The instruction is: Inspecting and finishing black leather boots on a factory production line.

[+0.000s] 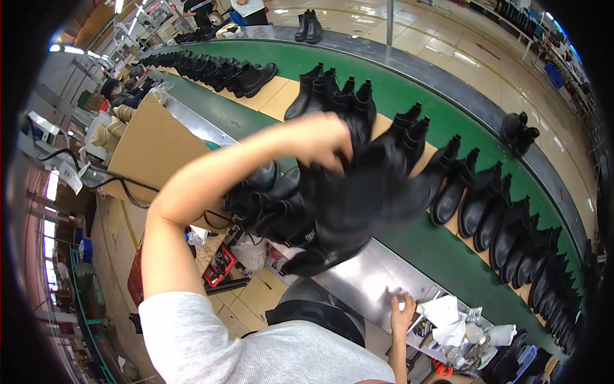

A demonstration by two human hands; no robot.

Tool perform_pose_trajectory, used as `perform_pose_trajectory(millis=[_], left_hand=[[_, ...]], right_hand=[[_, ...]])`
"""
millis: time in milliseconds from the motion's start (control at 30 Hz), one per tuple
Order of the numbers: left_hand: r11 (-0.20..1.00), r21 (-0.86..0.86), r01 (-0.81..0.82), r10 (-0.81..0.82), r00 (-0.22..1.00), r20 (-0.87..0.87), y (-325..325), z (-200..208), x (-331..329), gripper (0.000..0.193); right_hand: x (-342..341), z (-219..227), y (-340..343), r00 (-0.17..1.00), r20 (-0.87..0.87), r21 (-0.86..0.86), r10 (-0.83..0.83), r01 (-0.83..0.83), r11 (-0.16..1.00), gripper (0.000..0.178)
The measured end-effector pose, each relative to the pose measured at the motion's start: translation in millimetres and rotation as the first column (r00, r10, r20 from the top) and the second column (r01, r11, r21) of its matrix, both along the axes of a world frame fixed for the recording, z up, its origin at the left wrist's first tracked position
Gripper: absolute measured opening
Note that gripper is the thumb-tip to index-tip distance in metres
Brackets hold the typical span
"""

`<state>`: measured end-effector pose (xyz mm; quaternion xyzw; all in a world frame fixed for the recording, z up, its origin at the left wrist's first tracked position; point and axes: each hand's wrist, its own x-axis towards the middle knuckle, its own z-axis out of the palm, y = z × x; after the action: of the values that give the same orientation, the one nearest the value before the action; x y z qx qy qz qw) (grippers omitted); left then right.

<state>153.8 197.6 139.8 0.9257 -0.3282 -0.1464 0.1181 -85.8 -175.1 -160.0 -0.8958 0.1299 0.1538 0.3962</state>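
Observation:
My left hand (pixel 323 141) reaches across the conveyor, its fingers bent over a dark, blurred black boot (pixel 368 195). Motion smears that boot, and its edges run into the boots around it. More black boots (pixel 281 221) lie heaped below and to the left of it, on the near side. Low on the right, my right hand (pixel 401 315) is at the metal ledge (pixel 364 275), with its fingers curled. A small white thing shows at those fingertips, too small to name.
Rows of black boots (pixel 492 217) stand on tan boards along the green conveyor (pixel 409 237). A cardboard sheet (pixel 153 153) rises at left. Beside my right hand, a tray holds white crumpled paper (pixel 444 317) and bottles. One pair of boots (pixel 309 27) stands on the far rail.

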Motion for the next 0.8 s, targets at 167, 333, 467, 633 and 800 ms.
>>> perform_pose_trajectory(millis=[167,333,467,633,800], left_hand=[[0.903,0.115,-0.415,0.268,0.750,0.604,139.3,47.9,95.9,0.027],[0.797,0.150,-0.584,0.279,0.578,0.767,270.0,-26.7,213.7,0.014],[0.650,0.097,-0.754,0.535,0.545,0.646,356.0,-107.1,252.1,0.017],[0.250,0.332,-0.910,0.849,0.371,0.377,448.5,-263.4,228.3,0.037],[0.213,-0.219,-0.952,0.830,0.058,0.555,376.2,-216.3,252.3,0.041]], right_hand=[[-15.5,-15.8,47.6,0.985,-0.116,-0.265,0.124,-0.152,0.952,0.081],[-15.1,-17.6,81.3,0.951,-0.303,-0.408,0.061,-0.188,0.893,0.118],[-36.6,-42.1,64.8,0.965,-0.222,-0.461,0.140,-0.231,0.857,0.122],[-26.3,-45.7,65.5,0.926,-0.330,-0.487,0.185,-0.335,0.806,0.118],[-33.0,-41.2,66.3,0.937,-0.334,-0.466,0.105,-0.261,0.845,0.125]])
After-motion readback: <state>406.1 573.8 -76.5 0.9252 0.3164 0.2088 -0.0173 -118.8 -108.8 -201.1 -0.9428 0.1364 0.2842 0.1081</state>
